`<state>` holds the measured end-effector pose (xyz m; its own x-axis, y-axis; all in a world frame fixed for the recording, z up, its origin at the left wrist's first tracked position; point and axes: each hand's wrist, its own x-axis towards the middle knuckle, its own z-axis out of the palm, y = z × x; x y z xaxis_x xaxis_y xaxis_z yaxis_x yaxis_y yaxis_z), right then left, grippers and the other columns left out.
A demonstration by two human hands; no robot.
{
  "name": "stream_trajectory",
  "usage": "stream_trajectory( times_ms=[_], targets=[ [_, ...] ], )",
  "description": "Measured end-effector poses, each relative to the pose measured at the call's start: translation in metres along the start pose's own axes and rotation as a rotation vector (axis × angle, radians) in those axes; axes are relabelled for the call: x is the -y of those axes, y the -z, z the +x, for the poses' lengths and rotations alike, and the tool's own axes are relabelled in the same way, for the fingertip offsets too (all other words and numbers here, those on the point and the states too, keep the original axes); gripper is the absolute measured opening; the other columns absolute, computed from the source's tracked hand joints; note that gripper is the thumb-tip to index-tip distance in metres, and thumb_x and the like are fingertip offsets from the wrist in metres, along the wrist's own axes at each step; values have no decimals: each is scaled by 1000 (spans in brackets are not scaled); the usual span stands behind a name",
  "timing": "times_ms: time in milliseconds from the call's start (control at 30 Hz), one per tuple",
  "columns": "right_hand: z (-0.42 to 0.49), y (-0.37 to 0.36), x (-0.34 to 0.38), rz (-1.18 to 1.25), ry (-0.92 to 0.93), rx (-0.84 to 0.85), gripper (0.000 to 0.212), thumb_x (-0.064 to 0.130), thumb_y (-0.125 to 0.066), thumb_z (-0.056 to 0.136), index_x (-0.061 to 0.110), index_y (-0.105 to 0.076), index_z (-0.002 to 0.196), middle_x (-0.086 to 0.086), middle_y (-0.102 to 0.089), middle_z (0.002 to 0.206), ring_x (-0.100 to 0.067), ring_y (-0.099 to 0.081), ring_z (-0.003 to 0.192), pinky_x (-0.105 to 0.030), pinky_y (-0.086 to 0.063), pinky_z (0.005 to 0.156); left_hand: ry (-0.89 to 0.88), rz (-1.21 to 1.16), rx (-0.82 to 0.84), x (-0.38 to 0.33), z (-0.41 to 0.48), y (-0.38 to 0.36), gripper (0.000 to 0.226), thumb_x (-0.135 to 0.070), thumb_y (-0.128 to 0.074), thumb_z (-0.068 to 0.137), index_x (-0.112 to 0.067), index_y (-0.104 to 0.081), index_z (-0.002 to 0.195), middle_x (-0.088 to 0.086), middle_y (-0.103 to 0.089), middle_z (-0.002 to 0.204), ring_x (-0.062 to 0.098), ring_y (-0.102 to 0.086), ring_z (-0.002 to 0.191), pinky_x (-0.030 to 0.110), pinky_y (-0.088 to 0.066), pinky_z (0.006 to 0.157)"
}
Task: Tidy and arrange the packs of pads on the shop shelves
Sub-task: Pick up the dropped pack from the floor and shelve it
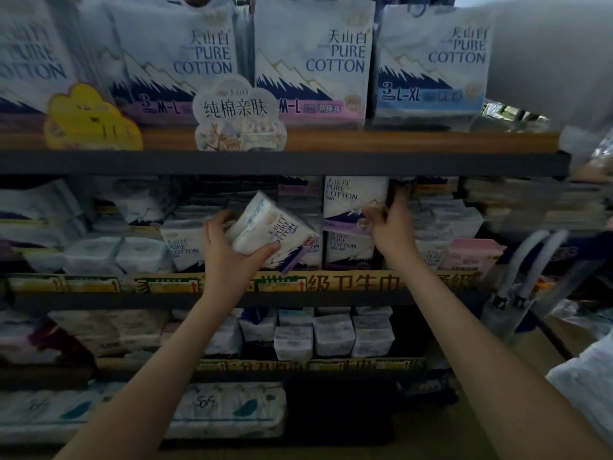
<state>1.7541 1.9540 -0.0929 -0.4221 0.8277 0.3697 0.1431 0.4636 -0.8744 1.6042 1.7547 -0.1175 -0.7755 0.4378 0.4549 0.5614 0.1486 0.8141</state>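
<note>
Your left hand (232, 250) grips a tilted pack (268, 235), long axis slanting down to its right. Your right hand (389, 227) pinches the upright pack (353, 202) on the middle shelf (99, 298). The gap lies between your hands, nearer the left, probably the slot.

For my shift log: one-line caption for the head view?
Left hand holds a tilted pad pack off the middle shelf while right hand grips an upright pack in the row.
</note>
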Motion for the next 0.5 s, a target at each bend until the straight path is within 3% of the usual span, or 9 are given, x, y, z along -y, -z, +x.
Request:
stream_trajectory(
  times_ms=[100,167,233,333,400,500],
  targets=[
    [12,-1,-1,-10,16,2,49,0,-49,94,11,-29,138,-2,-53,109,-6,-60,88,-16,-53,70,73,-95,-46,1,1,-3,93,-37,-86,63,-14,-34,136,3,-40,131,15,-46,116,31,-47,92],
    [17,-1,-5,1,6,5,50,-2,-44,95,11,-25,140,-1,-53,103,-6,-59,83,-17,-54,70,130,-165,-57,-3,2,-4,93,-35,-86,64,-15,-33,137,-1,-42,126,11,-50,109,21,-50,84],
    [18,-4,-8,-21,9,-21,55,-3,-41,94,11,-21,143,-2,-52,99,-12,-56,82,-18,-52,71,173,-219,-49,-9,3,-7,85,-27,-85,68,-12,-34,134,-7,-44,114,-3,-52,93,6,-46,65],
    [18,-11,-11,-232,88,-91,59,-6,-46,89,4,-22,143,-17,-42,127,-25,-47,109,-27,-38,89,251,-309,-22,-12,5,-10,80,-22,-83,70,-13,-34,132,-10,-48,105,-8,-50,81,4,-44,51],
    [18,-13,-12,-484,142,-94,58,1,-50,91,-1,-23,143,-23,-31,141,-34,-32,127,-31,-27,99,284,-324,9,-10,8,-11,82,-26,-84,69,-15,-33,132,-13,-50,100,-7,-52,81,9,-47,53],
    [20,-12,-11,-619,160,-48,58,8,-50,94,-1,-22,144,-26,-26,146,-39,-24,132,-45,-27,104,326,-365,37,-11,10,-13,83,-28,-85,67,-16,-34,131,-14,-52,100,-2,-57,88,17,-51,66]
  ],
)
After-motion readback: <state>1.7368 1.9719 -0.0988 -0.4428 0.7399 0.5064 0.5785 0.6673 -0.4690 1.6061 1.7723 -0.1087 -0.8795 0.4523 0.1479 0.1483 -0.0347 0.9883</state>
